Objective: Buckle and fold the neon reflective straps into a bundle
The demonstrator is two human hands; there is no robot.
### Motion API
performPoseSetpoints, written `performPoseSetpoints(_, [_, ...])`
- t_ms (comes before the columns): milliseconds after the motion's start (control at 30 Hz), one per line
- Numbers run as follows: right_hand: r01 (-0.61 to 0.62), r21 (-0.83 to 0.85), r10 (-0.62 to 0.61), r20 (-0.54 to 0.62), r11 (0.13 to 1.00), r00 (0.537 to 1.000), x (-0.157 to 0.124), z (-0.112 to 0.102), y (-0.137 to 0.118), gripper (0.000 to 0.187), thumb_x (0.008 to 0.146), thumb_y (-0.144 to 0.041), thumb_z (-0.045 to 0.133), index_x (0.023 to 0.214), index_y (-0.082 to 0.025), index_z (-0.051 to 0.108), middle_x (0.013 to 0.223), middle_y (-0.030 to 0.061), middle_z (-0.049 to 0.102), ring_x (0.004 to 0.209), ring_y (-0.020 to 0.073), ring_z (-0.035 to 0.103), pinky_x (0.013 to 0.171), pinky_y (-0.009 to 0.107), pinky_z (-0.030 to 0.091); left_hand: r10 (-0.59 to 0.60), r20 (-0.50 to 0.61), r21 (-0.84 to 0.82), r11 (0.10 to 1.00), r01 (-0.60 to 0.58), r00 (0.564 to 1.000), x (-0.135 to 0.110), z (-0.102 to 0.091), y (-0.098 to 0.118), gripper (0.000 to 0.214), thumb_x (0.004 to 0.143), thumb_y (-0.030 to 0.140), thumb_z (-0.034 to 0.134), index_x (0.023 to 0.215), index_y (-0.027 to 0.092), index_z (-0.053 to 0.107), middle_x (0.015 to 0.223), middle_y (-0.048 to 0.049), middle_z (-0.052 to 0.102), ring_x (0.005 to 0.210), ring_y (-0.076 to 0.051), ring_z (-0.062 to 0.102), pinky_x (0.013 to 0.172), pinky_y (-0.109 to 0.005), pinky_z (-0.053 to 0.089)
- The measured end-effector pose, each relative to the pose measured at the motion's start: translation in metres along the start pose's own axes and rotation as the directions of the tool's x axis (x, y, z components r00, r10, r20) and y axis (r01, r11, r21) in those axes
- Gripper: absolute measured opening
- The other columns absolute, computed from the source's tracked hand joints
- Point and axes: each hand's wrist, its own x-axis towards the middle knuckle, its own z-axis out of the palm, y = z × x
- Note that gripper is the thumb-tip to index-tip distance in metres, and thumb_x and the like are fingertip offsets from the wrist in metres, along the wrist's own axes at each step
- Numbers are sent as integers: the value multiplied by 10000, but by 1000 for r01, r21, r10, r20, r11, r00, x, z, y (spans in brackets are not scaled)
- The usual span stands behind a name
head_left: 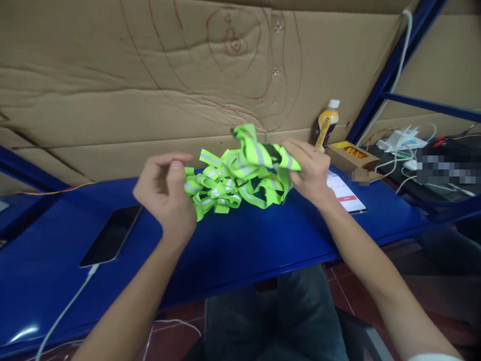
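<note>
My right hand point(310, 165) is closed round a neon-green reflective strap point(255, 153) with a silver stripe, raised over the pile. Dark parts of the strap show beside my fingers. Below it, a tangled heap of the same reflective straps point(220, 193) lies on the blue table point(255, 245). At the heap's left end, my left hand point(167, 193) is held up with its fingers loosely curled and its thumb apart from the palm. No strap shows between those fingers, though part of the heap is hidden behind this hand.
A dark phone point(112, 235) on a white cable lies at left. To the right are a lit phone point(347, 193), a bottle point(326, 123) and an open cardboard box point(353, 158). Cables and a white power strip point(402, 140) lie farther right. A cardboard wall point(112, 120) stands behind.
</note>
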Motion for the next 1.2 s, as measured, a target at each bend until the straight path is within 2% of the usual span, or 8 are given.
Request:
performPoseSetpoints(100, [76, -1, -76, 77, 997, 994, -5, 6, -7, 448, 1061, -228, 502, 1466, -266, 690, 1446, 98, 746, 1249, 301, 752, 1045, 473, 610, 401, 337, 145, 872, -468, 852, -6, 0, 4, 416, 1032, 445, 629, 1382, 228, 691, 1448, -125, 704, 1450, -372, 558, 1262, -609, 381])
performPoseSetpoints(233, [133, 38, -137, 131, 990, 982, -10, 10, -15, 439, 1098, -282, 502, 1496, -348, 675, 1516, 75, 710, 1172, 315, 751, 1005, 540, 611, 272, 721, 124, 854, -506, 637, -10, 2, 4, 543, 1033, 496, 666, 1500, 223, 612, 1496, -144, 676, 1448, -376, 570, 1234, -569, 426])
performPoseSetpoints(500, [236, 110, -246, 91, 966, 965, -13, 15, -25, 490, 1099, -196, 486, 1539, -368, 614, 1554, 77, 678, 1166, 300, 721, 971, 532, 606, -65, 798, 100, 995, -26, 599, -3, -7, -9, 370, 926, 537, 792, 1096, 209, 767, 1027, -60, 786, 901, -228, 711, 792, -335, 568])
performPoseSetpoints(633, [242, 252, -275, 105, 937, 956, -10, 17, -37, 558, 1066, -264, 611, 1617, -231, 527, 1567, 209, 617, 1374, 347, 644, 1085, 583, 565, -125, 711, 86, 992, 91, 692, -5, -2, -7, 404, 862, 492, 868, 1141, 215, 776, 1035, -49, 784, 930, -215, 719, 826, -313, 581])
performPoseSetpoints(833, [-175, 563, 95, 168, 808, 981, -2, 15, -51, 559, 999, -396, 757, 1492, -165, 629, 1447, 197, 680, 1355, 302, 660, 1144, 507, 538, 77, 631, 108, 977, -185, 772, -17, -3, -3, 459, 922, 382, 844, 1336, 237, 709, 1240, -64, 781, 1022, -212, 727, 921, -327, 589])
performPoseSetpoints(967, [-405, 573, 115, 474, 713, 873, 7, 2, -37, 497, 880, -437, 891, 1275, -169, 752, 1177, 89, 810, 1059, 264, 752, 959, 392, 588, 354, 615, 55, 872, -486, 704, -25, -4, -5, 482, 948, 304, 842, 1392, 261, 660, 1219, -69, 791, 1039, -228, 751, 946, -351, 607])
performPoseSetpoints(1067, [-409, 542, 1, 602, 734, 799, 10, -6, -28, 368, 883, -431, 897, 1138, -181, 811, 1035, 42, 829, 884, 215, 744, 832, 327, 570, 479, 642, -42, 802, -596, 600, -29, 0, -6, 462, 986, 251, 801, 1417, 285, 641, 1196, -69, 801, 1081, -235, 752, 996, -378, 603])
performPoseSetpoints(1200, [-168, 579, -97, 398, 798, 912, 5, -2, -27, 304, 1008, -462, 780, 1141, -193, 828, 960, 57, 822, 812, 198, 720, 798, 347, 565, 226, 645, 99, 923, -373, 730, -24, 2, -6, 500, 952, 397, 841, 1399, 258, 664, 1247, -81, 803, 1197, -278, 746, 1064, -405, 579])
